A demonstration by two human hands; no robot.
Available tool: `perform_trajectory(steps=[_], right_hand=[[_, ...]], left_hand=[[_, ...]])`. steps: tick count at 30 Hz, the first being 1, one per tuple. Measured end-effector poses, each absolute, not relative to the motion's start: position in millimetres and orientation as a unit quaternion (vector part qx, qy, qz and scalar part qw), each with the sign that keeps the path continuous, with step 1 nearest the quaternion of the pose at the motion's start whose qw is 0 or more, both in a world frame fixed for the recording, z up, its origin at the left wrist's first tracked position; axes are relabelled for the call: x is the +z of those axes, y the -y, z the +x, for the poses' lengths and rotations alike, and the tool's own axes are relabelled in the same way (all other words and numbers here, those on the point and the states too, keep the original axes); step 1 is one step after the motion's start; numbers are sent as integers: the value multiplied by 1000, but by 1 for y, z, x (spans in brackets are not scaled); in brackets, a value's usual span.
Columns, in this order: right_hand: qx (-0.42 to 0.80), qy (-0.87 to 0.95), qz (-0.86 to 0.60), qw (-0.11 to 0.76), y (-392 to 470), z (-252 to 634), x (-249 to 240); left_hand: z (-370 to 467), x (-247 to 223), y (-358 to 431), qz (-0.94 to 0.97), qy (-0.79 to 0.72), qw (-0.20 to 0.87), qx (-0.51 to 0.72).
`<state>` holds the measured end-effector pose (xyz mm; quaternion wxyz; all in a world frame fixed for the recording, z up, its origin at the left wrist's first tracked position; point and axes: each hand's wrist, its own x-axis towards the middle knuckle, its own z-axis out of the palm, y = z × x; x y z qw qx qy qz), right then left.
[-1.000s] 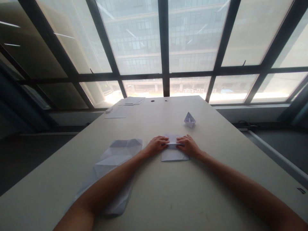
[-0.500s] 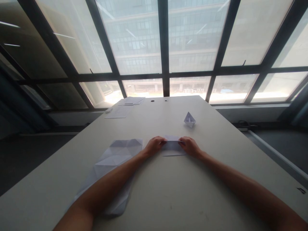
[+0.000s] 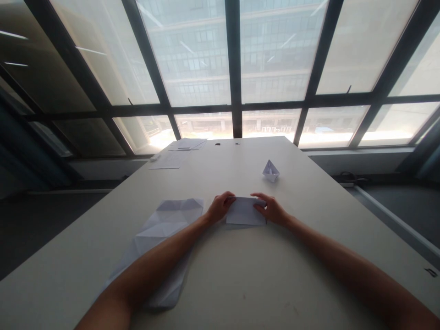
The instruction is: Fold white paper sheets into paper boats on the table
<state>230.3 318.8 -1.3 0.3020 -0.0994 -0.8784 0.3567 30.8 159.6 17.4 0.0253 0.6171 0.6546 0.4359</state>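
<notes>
A small folded white paper (image 3: 245,212) is held between my hands over the table. My left hand (image 3: 220,206) pinches its upper left corner between thumb and fingers. At the upper right corner, my right hand (image 3: 270,208) grips the paper, thumb in front and index finger stretched along the top edge. Beneath the folded paper, a lower edge or its shadow shows. Beyond my right hand stands a folded paper boat (image 3: 271,171). A large creased sheet (image 3: 168,220) lies to the left, partly covered by my left forearm.
The white table (image 3: 220,284) reaches toward the windows. Flat papers (image 3: 168,160) lie at its far left, beside a small pale object (image 3: 155,157) I cannot make out. Two small dark spots are near the far edge. A dark mark (image 3: 430,272) is at the right edge.
The raised, half-turned flap of the folded paper now shows as one flat face toward me. Both hands have shifted slightly, and my right index finger has stretched out.
</notes>
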Motion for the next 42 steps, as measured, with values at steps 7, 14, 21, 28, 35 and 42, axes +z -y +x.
perform_trajectory(steps=[7,14,21,28,35,42], right_hand=[[508,797,-98,313,-318,227,-1],[570,745,-132,319,-325,223,-5],[447,819,-167,319,-332,220,-16],[189,920,-196,282,-318,227,-9],[140,977,-86,136,-298,224,-5],[134,983,-90,86,-299,223,-6]], left_hand=[[36,19,-158,584,-642,38,494],[35,16,-161,590,-634,54,497],[27,4,-167,718,-631,-16,293],[27,4,-165,774,-616,40,139],[30,8,-162,787,-610,38,86],[31,7,-162,777,-625,27,76]])
